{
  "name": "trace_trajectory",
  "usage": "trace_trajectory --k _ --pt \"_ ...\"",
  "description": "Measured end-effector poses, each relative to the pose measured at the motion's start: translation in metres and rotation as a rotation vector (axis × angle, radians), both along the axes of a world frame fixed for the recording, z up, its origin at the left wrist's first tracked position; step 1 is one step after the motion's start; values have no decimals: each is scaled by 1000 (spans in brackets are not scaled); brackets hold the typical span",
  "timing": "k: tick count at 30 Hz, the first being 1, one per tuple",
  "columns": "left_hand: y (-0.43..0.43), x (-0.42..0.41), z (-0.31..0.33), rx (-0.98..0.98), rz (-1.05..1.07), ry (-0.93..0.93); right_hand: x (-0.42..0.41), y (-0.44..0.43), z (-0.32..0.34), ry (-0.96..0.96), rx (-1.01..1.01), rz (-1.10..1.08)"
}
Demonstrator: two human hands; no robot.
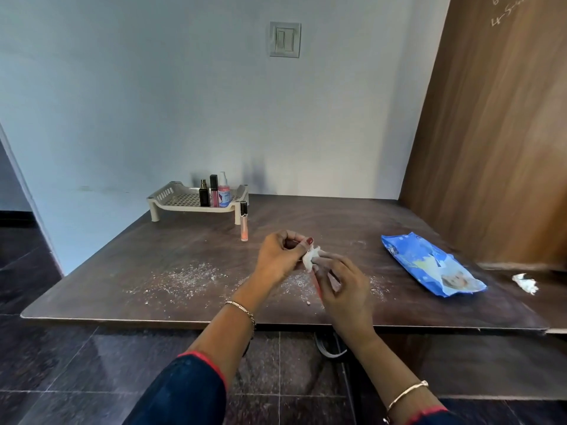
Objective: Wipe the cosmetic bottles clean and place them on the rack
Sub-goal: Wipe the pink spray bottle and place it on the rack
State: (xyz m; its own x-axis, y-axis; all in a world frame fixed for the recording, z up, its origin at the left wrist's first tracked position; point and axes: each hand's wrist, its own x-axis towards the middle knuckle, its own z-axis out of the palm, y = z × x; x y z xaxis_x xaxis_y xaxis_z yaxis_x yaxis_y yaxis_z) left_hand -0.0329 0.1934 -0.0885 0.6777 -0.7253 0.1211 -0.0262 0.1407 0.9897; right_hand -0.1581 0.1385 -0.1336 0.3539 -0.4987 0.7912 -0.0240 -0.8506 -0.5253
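Over the middle of the dark table (171, 250), my left hand (277, 257) pinches a small white wipe (310, 258) around one end of a thin red cosmetic stick (318, 289). My right hand (343, 289) grips the stick's lower part with curled fingers. A beige rack (171, 199) stands at the back left. On it stand a black bottle (204, 193), a dark-capped red tube (214, 191) and a pink spray bottle (224, 191). An orange lip-gloss tube (244, 221) stands upright on the table by the rack's front right leg.
A blue wet-wipe pack (429, 265) lies at the right. A crumpled white wipe (526, 283) sits near the right edge. White powder (184, 279) is scattered over the front of the table. A wooden panel (491, 133) rises at the right, a wall behind.
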Motion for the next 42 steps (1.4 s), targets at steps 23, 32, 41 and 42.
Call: trace_trajectory --k 23,32,41,42 --pt "-4 4 -6 -156 58 147 8 -9 -7 51 -3 -99" --pt "4 12 1 -192 69 163 -2 -5 -21 30 99 -118" --pt "3 -3 -1 -197 81 184 13 2 11 45 -63 -69" --pt "5 -2 -2 -203 82 217 11 1 8 50 -77 -79"
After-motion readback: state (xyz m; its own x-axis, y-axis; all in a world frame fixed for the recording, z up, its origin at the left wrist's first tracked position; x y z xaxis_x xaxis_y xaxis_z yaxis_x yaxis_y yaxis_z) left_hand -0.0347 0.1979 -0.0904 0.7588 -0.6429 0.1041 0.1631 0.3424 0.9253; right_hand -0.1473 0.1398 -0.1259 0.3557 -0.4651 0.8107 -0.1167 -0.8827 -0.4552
